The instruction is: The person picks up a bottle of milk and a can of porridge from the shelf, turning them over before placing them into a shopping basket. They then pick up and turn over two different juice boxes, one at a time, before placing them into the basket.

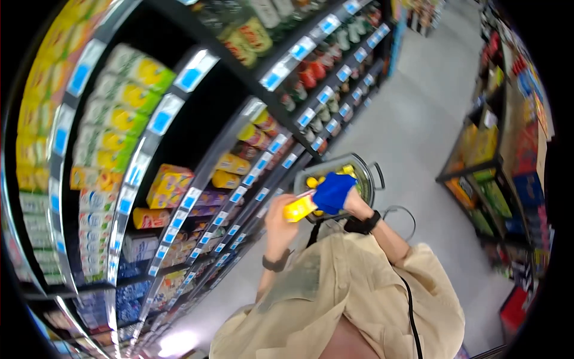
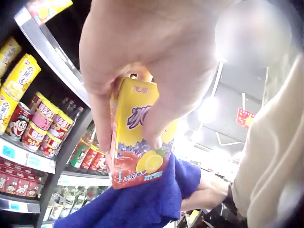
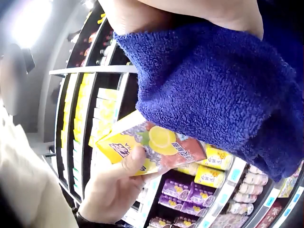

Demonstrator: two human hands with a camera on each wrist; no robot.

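Note:
A yellow drink carton with a lemon picture (image 2: 137,137) is pinched between the thumb and fingers of the left hand (image 2: 147,61). The right hand (image 3: 190,12) grips a blue towel (image 3: 204,90), which lies against the carton's end in the right wrist view. In the head view the left hand (image 1: 278,224), the carton (image 1: 300,208) and the towel (image 1: 333,192) meet above a basket (image 1: 366,173) holding yellow items. The right hand (image 1: 357,205) is partly covered by the towel, its fingers mostly hidden.
Shelves of cartons, cans and bottles (image 1: 113,131) run along the left, with price-tag rails (image 1: 161,122). Grey floor (image 1: 412,107) lies beyond the basket. On the right stands a low display shelf (image 1: 484,173) with packaged goods. A cable loop (image 1: 412,221) is beside the basket.

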